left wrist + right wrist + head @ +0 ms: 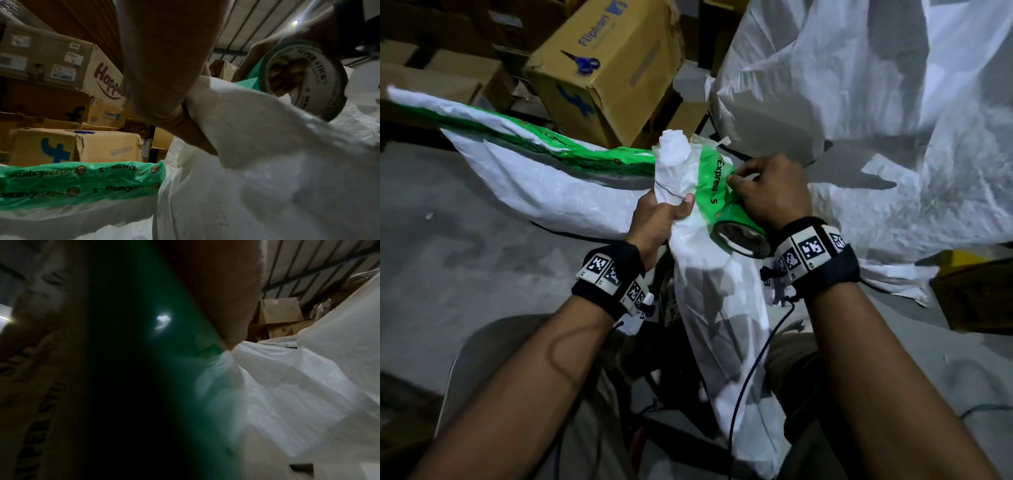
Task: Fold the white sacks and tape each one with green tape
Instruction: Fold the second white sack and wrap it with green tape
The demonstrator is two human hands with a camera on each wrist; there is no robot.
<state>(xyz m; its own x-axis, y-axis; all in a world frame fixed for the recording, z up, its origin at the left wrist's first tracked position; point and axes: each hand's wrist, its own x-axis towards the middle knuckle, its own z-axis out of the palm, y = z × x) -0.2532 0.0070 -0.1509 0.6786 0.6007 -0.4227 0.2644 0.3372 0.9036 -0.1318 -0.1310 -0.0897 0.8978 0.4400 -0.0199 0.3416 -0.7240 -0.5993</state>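
Observation:
A white sack, bunched into a long roll, runs from my lap up to the middle of the head view. My left hand grips its gathered neck, thumb on top. Green printed tape wraps the neck just beyond that grip. My right hand holds the green tape roll against the sack and pinches the tape's edge. The left wrist view shows the roll with fingers through its core, above the sack. The right wrist view is mostly dark, filled by the roll.
A taped sack with a green strip lies on the grey floor to the left. Loose white sacks pile up at the right. Cardboard boxes stand behind, one with blue scissors on top. A yellow box sits at the right.

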